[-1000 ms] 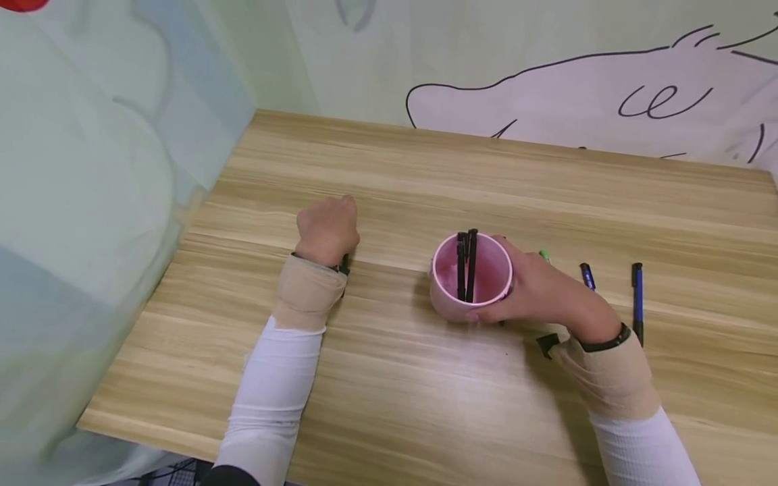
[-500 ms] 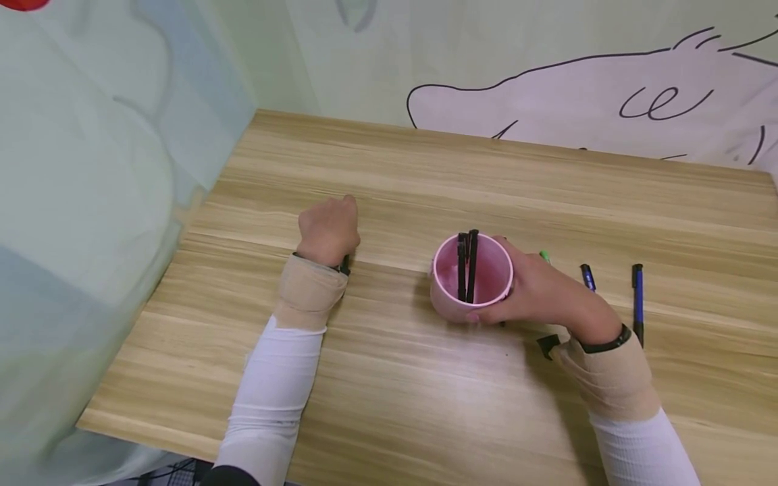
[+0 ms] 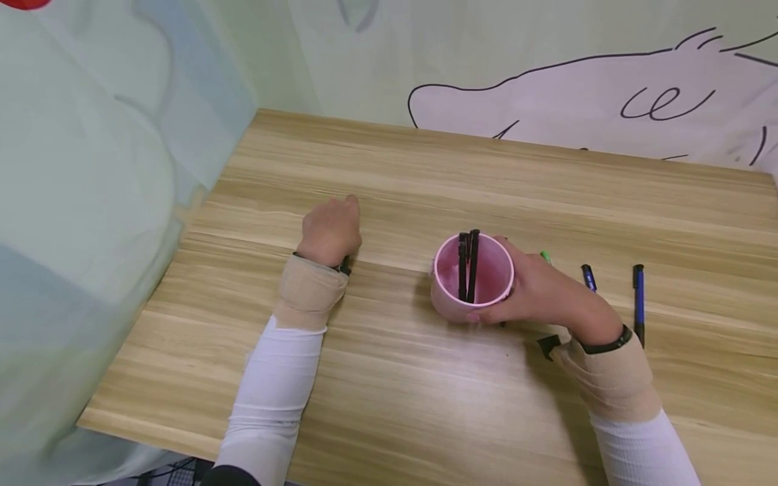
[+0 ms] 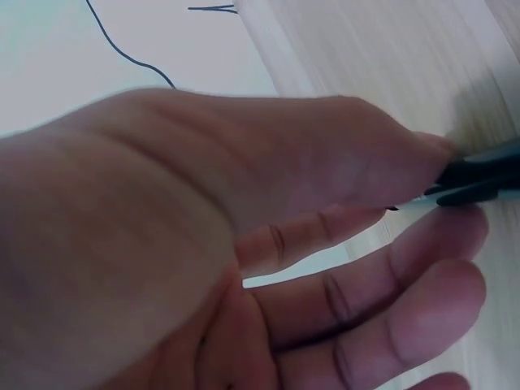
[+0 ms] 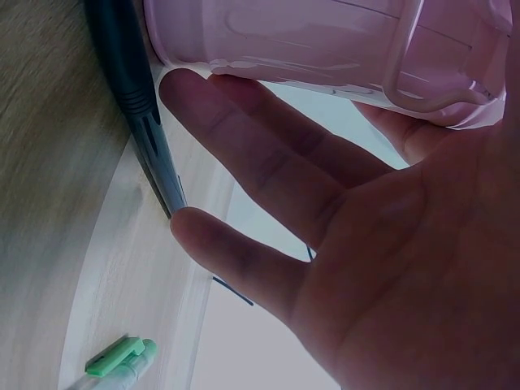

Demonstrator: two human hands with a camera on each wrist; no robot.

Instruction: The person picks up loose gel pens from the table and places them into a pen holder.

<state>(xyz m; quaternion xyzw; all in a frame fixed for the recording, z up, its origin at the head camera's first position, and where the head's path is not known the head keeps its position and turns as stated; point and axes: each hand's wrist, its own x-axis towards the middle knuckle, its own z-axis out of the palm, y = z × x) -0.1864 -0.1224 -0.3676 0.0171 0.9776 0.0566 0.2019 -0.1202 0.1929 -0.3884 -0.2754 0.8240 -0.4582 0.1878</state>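
Observation:
My right hand (image 3: pixel 541 287) grips the side of a small pink bucket (image 3: pixel 446 312), with the thumb at its near side. Several black pens (image 3: pixel 473 266) lean upright inside it. In the right wrist view the bucket's pale handle (image 5: pixel 396 61) hangs along its wall, and a dark pen (image 5: pixel 130 73) lies near the fingertips. To the left, my left hand (image 3: pixel 330 231) is over the table with curled fingers. In the left wrist view its thumb and fingers pinch a pen with a dark clip (image 4: pixel 479 175); most of that pen is out of frame, and the head view hides it.
Right of the bucket, a blue pen (image 3: pixel 639 297) and a second blue pen (image 3: pixel 588 277), partly behind the right arm, lie on the wooden table (image 3: pixel 389 175). A green-capped pen (image 5: pixel 122 357) lies beyond the right hand. A printed wall (image 3: pixel 340 61) borders the table's back.

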